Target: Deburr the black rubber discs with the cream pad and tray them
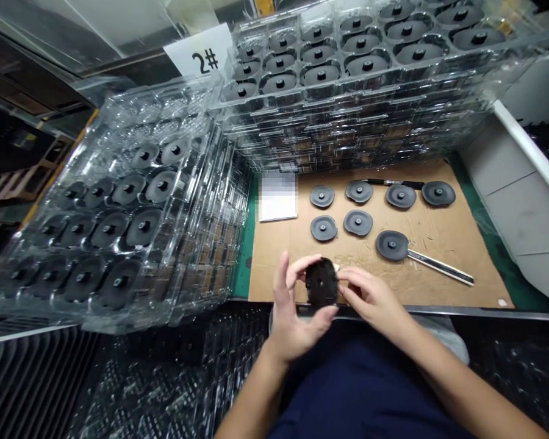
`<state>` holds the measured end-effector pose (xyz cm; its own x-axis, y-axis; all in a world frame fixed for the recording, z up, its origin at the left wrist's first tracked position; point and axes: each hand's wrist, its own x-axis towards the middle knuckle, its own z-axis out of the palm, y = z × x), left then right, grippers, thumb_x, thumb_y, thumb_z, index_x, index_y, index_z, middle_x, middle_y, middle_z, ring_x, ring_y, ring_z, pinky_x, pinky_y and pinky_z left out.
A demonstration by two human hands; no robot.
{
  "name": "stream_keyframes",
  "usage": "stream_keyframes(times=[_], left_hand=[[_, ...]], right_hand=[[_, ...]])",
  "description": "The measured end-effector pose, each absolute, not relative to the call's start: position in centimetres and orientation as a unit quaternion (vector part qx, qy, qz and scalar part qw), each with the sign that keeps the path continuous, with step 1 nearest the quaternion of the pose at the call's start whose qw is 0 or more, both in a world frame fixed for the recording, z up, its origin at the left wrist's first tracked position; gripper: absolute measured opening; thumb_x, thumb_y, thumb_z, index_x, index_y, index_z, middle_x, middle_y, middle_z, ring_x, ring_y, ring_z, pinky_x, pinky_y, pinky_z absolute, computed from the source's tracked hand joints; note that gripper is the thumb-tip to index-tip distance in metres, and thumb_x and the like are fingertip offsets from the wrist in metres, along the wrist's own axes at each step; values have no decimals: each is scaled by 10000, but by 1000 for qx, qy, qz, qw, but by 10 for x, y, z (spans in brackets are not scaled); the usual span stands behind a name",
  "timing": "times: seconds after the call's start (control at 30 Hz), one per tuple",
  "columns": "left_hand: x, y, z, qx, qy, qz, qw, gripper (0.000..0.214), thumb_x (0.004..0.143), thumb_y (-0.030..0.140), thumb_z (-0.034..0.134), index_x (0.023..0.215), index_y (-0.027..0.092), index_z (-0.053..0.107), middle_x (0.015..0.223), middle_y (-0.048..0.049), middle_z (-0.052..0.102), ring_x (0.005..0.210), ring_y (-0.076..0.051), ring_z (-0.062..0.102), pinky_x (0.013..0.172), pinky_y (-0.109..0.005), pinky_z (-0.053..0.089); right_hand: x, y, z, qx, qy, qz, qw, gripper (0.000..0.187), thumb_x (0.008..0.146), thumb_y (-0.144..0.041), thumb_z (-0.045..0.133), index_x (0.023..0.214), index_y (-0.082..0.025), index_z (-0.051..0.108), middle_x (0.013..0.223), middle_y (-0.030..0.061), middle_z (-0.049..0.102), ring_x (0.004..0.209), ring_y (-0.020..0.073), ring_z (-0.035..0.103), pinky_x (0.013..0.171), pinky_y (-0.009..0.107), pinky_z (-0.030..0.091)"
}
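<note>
In the head view, a black round disc (321, 283) is held just above the near edge of a cardboard sheet (443, 244). It is pinched from one side by the left hand's grip (293, 311), which is almost closed, and from the other side by the right hand's grip (370, 297), also almost closed. Seven similar discs (359, 191) are laid on the cardboard, and stacked clear plastic trays (348, 116) holding more discs are placed beside it.
</note>
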<state>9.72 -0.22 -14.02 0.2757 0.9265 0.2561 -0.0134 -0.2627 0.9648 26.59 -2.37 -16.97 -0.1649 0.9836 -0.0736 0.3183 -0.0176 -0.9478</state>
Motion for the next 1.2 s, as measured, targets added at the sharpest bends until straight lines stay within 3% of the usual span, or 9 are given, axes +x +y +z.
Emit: stream_keyframes(times=[0.1,0.2,0.33,0.5,0.8,0.9,0.97,1.13,1.2], left_hand=[[96,1,-144,775,342,418,328,1121,639,115,766,1442,276,1,1207,-139,536,1114,-247,526,939,-456,431],[97,2,-144,783,346,402,323,1139,641,125,771,1439,193,-39,1185,-173,536,1109,-244,526,933,-447,441],[97,1,-141,771,361,398,342,1116,644,202,787,1440,192,5,1182,-163,551,1096,-240,534,944,-446,431],[94,-1,-141,733,363,396,417,1056,672,282,766,1445,201,52,1156,-133,573,1062,-235,547,962,-423,409],[91,-7,-136,587,384,307,643,1011,672,415,742,1437,224,110,1147,-120,581,1122,-292,529,1005,-454,346],[93,-8,-134,563,373,294,676,921,680,452,723,1408,201,216,1110,-121,595,1102,-291,542,1012,-454,338],[94,-8,-133,545,362,291,698,937,691,466,709,1418,213,175,1094,-112,602,1093,-290,550,1012,-470,333],[94,-8,-134,524,369,295,709,889,655,470,736,1381,218,290,1203,-131,549,1151,-308,508,1022,-457,319],[94,-8,-135,516,368,293,716,982,643,461,750,1419,241,190,1158,-115,578,1103,-291,536,1010,-457,327]], right_hand=[[269,-25,-171,-558,-587,466,357,213,872,-193,481,1018,-215,634,941,39,631,774,145,585,681,263,469],[273,-26,-168,-579,-569,457,365,222,883,-211,475,1050,-212,620,899,32,630,690,128,552,628,252,454],[278,-30,-156,-596,-520,441,423,216,881,-224,512,1069,-241,618,990,27,633,826,137,580,709,247,463],[279,-33,-133,-556,-469,485,486,227,852,-226,586,1072,-269,617,956,12,659,882,134,615,755,234,479],[286,-10,-116,-371,-369,765,375,291,749,-163,696,1027,-180,610,734,-17,676,706,88,640,697,205,504],[289,-8,-116,-350,-363,782,366,293,743,-138,701,1021,-180,618,728,-27,680,697,68,631,695,180,490],[290,-8,-116,-347,-374,783,357,290,744,-152,707,1021,-179,627,735,-22,683,707,65,627,699,177,481],[292,-7,-115,-350,-393,774,352,283,742,-188,713,1014,-177,635,746,-11,679,710,75,624,667,179,482],[292,-8,-113,-350,-391,777,348,268,735,-191,717,989,-172,633,760,-9,674,712,77,628,682,188,496]])
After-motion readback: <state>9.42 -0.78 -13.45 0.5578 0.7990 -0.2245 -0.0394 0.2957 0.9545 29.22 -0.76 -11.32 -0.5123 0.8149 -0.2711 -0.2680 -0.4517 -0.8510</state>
